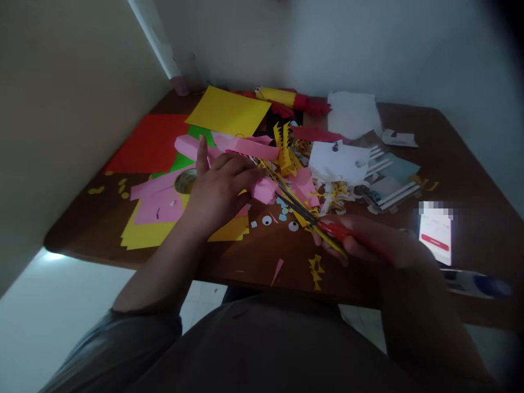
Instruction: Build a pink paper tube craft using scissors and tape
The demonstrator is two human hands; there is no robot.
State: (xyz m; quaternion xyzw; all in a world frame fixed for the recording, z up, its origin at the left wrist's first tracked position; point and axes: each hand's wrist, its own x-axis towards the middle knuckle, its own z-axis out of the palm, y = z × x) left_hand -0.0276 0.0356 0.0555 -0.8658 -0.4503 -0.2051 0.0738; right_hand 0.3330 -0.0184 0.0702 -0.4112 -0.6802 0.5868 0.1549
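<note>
My left hand (223, 188) pinches a piece of pink paper (264, 190), folded or rolled, over the middle of the table. Its index finger points up, away from the paper. In my right hand (368, 240) is a pair of scissors (301, 209) with red handles. The blades are parted and point up and left, with their tips beside the pink paper; whether they touch it I cannot tell. A narrow yellow piece (331, 243) shows under the handles, and I cannot tell if it belongs to the scissors. Behind the left hand lies a roll of tape (186, 181), partly hidden.
Red (149, 142) and yellow sheets (229, 109) lie at the back left. A yellow-and-red paper figure (282, 97) rests by the wall. White cut-outs (338, 160) and scraps cover the right middle. Googly eyes (293, 226), a lit phone (435, 234) and a blue-capped item (477, 284) sit nearer.
</note>
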